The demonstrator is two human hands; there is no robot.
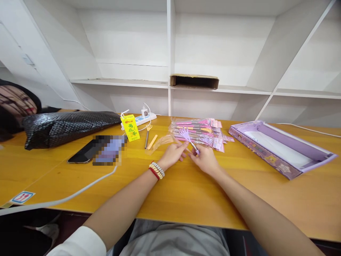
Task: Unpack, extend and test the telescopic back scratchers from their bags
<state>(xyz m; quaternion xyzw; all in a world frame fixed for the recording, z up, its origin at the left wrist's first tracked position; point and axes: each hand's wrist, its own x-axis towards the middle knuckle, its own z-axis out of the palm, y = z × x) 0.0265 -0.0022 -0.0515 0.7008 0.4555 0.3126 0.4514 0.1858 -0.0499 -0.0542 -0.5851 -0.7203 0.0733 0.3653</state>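
A small lilac plastic back scratcher (187, 137), with a hand-shaped head and a thin metal shaft, is held just above the orange wooden table (186, 192), directly in front of a pile of clear pink-printed packets (204, 131) that hold more scratchers. The right hand (206, 160) pinches the lilac grip end between thumb and forefinger. The left hand (173, 154), with beaded bracelets (157, 170) on its wrist, closes its fingertips on the shaft just below the head.

Just left of the pile lies a crumpled empty clear sleeve (162, 141) with a pale wooden stick (152, 142) beside it, then a yellow-headed metal scratcher (147, 136). Further left of the pile stands a yellow drink carton (130, 127), with a white power strip (144, 118) behind it. Well left of the pile lie a dark phone (81, 155) and a glossy black bag (66, 128). Right of the pile sits an open purple cardboard tray (306, 151). Behind the pile, on the white shelf, is a brown cardboard box (194, 81).
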